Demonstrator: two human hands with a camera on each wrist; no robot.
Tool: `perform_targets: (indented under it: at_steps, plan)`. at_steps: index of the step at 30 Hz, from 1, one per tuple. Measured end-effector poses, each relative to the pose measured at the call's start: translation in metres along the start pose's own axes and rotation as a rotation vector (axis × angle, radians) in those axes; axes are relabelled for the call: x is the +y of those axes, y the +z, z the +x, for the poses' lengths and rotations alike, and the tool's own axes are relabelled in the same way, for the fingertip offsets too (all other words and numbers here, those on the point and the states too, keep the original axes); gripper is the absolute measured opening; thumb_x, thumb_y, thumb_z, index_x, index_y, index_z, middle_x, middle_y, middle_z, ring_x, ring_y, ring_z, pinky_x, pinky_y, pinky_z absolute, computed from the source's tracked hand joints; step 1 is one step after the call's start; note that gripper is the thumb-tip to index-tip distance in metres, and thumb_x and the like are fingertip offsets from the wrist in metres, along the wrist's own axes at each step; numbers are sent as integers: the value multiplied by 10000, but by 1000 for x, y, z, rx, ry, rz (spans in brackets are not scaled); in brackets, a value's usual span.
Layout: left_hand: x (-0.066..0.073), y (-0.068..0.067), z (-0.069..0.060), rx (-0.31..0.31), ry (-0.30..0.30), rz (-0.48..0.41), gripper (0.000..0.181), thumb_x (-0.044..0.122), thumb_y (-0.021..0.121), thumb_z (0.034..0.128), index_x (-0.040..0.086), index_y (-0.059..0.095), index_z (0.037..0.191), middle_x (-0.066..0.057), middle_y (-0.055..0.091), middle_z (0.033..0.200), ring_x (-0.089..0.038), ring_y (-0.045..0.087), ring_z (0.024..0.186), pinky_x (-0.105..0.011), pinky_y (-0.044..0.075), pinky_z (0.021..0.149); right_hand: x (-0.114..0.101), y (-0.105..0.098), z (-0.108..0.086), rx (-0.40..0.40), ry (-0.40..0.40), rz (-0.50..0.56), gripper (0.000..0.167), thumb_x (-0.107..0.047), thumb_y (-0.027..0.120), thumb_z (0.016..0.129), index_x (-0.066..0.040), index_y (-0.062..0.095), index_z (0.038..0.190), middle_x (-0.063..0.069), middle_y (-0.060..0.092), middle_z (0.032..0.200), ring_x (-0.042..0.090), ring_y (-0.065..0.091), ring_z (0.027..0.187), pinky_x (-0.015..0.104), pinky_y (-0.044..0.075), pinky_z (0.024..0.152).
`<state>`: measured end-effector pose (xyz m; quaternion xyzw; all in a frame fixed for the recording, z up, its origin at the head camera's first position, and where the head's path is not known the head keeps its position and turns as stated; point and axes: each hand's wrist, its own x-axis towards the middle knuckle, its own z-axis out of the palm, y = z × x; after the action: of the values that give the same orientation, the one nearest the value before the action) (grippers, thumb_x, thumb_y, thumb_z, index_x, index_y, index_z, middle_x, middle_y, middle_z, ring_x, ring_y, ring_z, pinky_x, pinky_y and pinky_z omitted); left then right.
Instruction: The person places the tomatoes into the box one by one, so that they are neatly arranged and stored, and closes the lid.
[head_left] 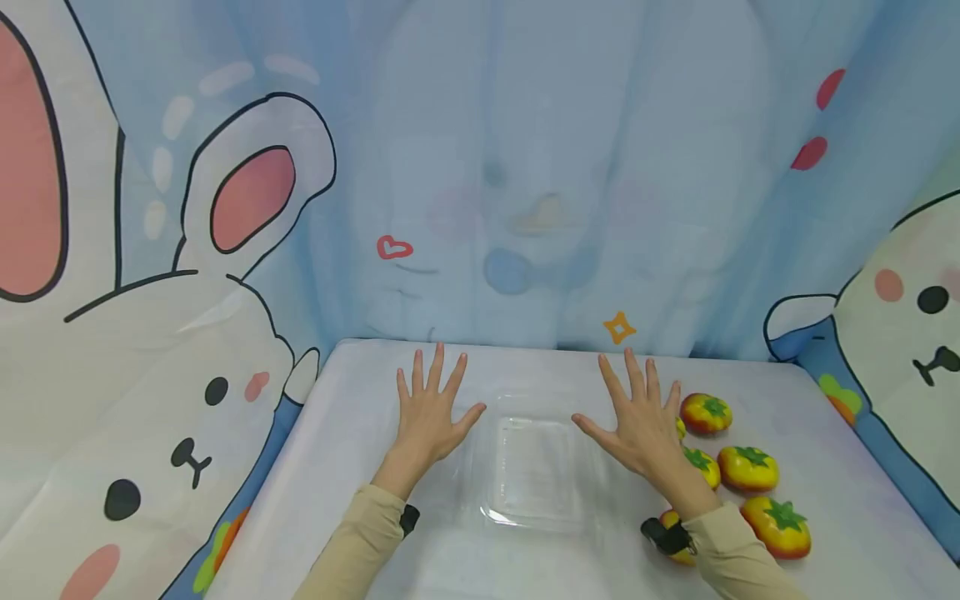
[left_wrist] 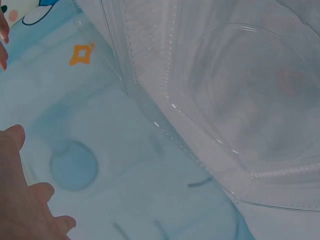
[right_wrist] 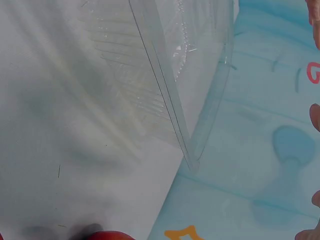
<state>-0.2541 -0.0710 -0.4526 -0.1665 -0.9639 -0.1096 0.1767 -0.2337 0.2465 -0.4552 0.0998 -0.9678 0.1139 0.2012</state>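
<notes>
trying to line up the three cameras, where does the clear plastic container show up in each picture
Head: the clear plastic container is below centre, between the left hand and the right hand.
Left wrist: upper right, cut off by the edges.
Right wrist: upper middle, cut off at the top.
Shared landmark: the orange star, cut off at the right wrist picture's bottom.

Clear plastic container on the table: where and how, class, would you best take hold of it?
Grip the container by its opposite side walls, the left hand from the left, right hand from the right: probably steadiest, since it is broad, lies between the hands and has raised walls.
</notes>
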Motion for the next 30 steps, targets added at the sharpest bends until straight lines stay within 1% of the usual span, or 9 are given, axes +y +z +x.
perform_targets:
  at_steps: [6, 10, 13, 16, 19, 22, 26, 30]
  plan:
    - [-3, 4, -2, -35, -13, -8, 774, 624, 452, 940, 234, 254, 1578, -137, 112, 1644, -447, 65, 1481, -701, 91, 1127, 2, 4, -3, 9, 0, -5, 983, -638, 634, 817, -211, 198, 1587, 242, 147, 1607, 562, 145, 1411, 818, 21, 1032]
    - [-9, 4, -6, -43, -31, -24, 759, 604, 464, 946, 224, 271, 1574, -145, 144, 1637, -444, 71, 1481, -693, 100, 1132, 4, 6, -3, 25, -10, -13, 987, -635, 646, 808, -210, 211, 1585, 260, 186, 1592, 572, 177, 1397, 824, 47, 1025]
    - [-20, 6, -10, -37, -50, -41, 746, 585, 470, 954, 217, 275, 1572, -154, 154, 1633, -449, 75, 1479, -692, 109, 1131, 5, 9, -1, 23, -18, -16, 981, -634, 649, 807, -203, 227, 1581, 266, 205, 1584, 573, 190, 1392, 827, 60, 1021]
    - [-34, 11, -14, -23, -73, -57, 733, 566, 477, 960, 207, 285, 1569, -163, 162, 1629, -459, 90, 1473, -693, 122, 1129, 6, 11, 1, 7, -20, -17, 971, -640, 642, 812, -195, 241, 1577, 267, 210, 1582, 571, 185, 1394, 826, 61, 1021]
    - [-46, 13, -20, -10, -90, -93, 704, 525, 500, 969, 192, 311, 1560, -167, 182, 1623, -464, 114, 1467, -687, 153, 1126, 6, 12, 2, -8, -15, -25, 968, -642, 640, 813, -189, 249, 1573, 266, 205, 1584, 565, 178, 1399, 821, 60, 1027]
    - [-57, 15, -25, 1, -78, -151, 658, 461, 515, 986, 178, 332, 1552, -167, 218, 1613, -469, 163, 1454, -671, 223, 1114, 7, 12, 1, -16, -8, -37, 961, -639, 642, 813, -180, 263, 1567, 266, 208, 1582, 564, 183, 1398, 818, 63, 1031]
    - [-71, 20, -30, 33, -33, -212, 586, 367, 542, 997, 152, 395, 1522, -167, 297, 1584, -476, 262, 1418, -660, 353, 1048, 10, 11, -1, -23, -7, -31, 937, -618, 650, 819, -153, 296, 1552, 277, 223, 1571, 571, 194, 1388, 818, 77, 1028]
    - [-82, 25, -35, 43, -18, -244, 543, 322, 552, 998, 142, 439, 1498, -157, 338, 1568, -467, 295, 1406, -669, 388, 1012, 13, 10, -5, -51, 3, -1, 921, -604, 642, 840, -139, 292, 1553, 283, 208, 1573, 574, 177, 1392, 814, 75, 1032]
